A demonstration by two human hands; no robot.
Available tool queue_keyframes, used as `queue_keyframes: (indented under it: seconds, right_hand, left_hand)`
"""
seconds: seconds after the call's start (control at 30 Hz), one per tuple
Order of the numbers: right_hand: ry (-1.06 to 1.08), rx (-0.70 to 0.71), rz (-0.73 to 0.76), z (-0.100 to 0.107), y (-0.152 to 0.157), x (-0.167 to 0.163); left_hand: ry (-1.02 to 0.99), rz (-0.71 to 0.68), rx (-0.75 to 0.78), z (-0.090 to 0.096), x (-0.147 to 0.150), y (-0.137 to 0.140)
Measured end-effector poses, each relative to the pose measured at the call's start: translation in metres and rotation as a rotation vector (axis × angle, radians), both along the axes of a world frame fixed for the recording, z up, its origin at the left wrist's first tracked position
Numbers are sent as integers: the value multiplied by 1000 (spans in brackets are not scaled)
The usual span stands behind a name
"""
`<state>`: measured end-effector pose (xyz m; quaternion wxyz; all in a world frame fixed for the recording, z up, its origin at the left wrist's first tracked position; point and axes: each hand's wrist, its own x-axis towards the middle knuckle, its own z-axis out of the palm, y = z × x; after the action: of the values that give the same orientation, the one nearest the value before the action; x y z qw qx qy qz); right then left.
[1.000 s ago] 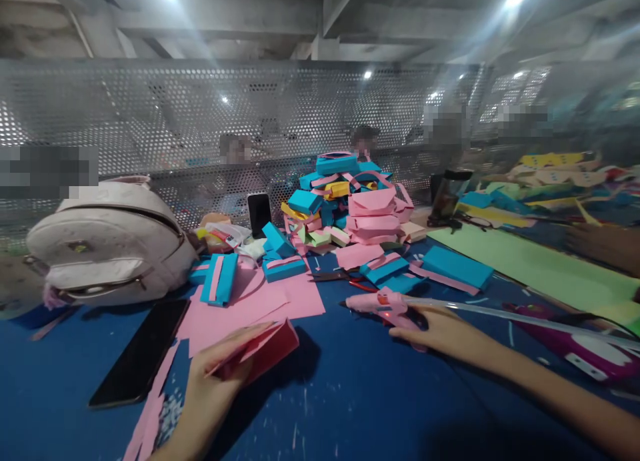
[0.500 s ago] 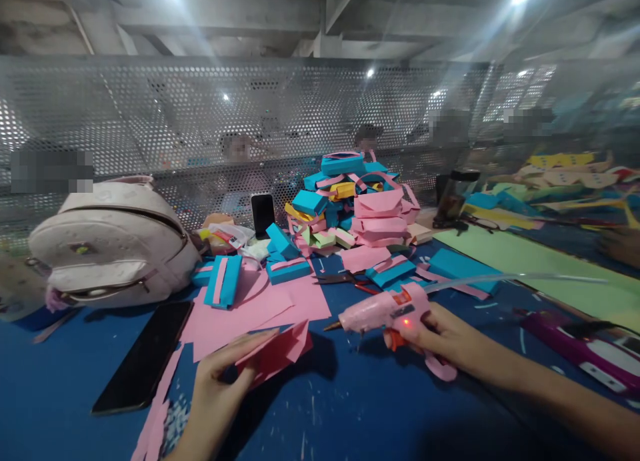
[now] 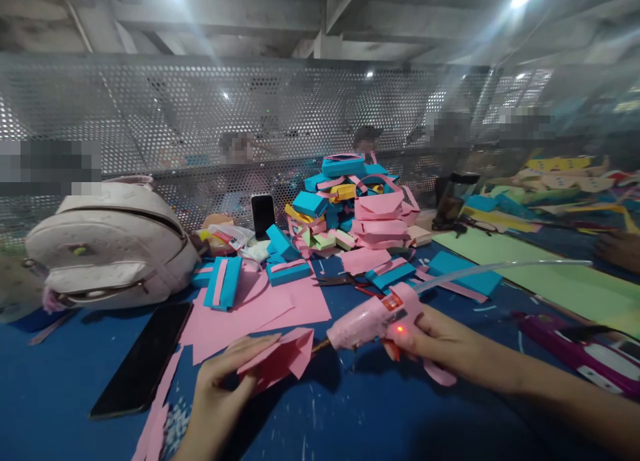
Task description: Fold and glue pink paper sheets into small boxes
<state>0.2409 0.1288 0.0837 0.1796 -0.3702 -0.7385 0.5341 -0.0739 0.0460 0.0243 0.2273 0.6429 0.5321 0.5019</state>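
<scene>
The left hand (image 3: 215, 394) is pinching a folded pink paper piece (image 3: 280, 361), fingers clamped on it above the blue table (image 3: 350, 421). At its three o'clock, the right hand (image 3: 440, 344) is gripping a pink glue gun (image 3: 373, 317), fingers wrapped around the handle, nozzle touching the paper's right edge. A black phone (image 3: 143, 361) is lying at nine o'clock.

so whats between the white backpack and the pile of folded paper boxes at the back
In the head view, between the white backpack and the paper box pile, a black phone stands upright beside crumpled wrappers.
</scene>
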Motion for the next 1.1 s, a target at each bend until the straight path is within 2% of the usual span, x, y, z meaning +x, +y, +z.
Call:
queue_keyframes:
  seconds: [0.53, 0.87, 1.1]
  right_hand:
    - [-4, 16, 13, 3, 0, -4]
    - [-16, 5, 11, 3, 0, -3]
    - [-15, 46, 11, 5, 0, -3]
  left_hand:
    - [-7, 9, -29, 7, 3, -2]
    - [-18, 2, -46, 4, -1, 0]
    - [-46, -18, -25, 4, -1, 1]
